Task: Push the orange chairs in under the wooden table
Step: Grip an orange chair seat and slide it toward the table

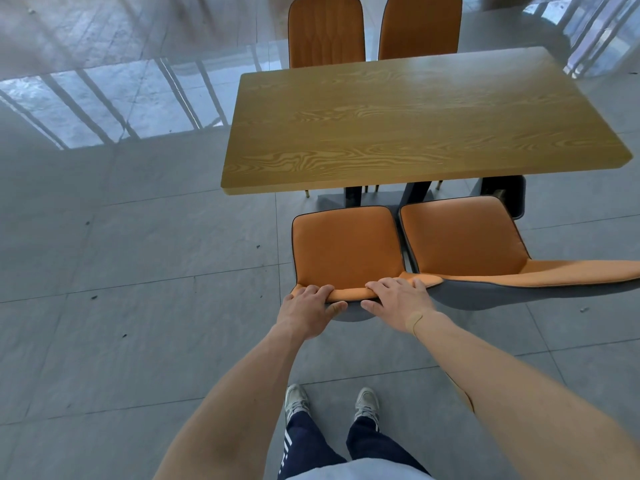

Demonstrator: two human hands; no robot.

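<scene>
At the bottom of the frame two bare forearms reach up from the person, above dark trousers and pale sneakers [366, 403] on the grey tiled floor [138, 254]. The left hand [306, 311] and the right hand [398, 299] are apart, both curled over the top edge of the backrest of the left orange chair [346, 247], in the lower centre. Its smooth padded seat has dark piping. The right orange chair [464, 237] stands just beside it. Both seats lie in front of the rectangular wooden table [415, 119], with strong grain, in the upper right. Two far orange chairs [325, 29] stand behind it.
</scene>
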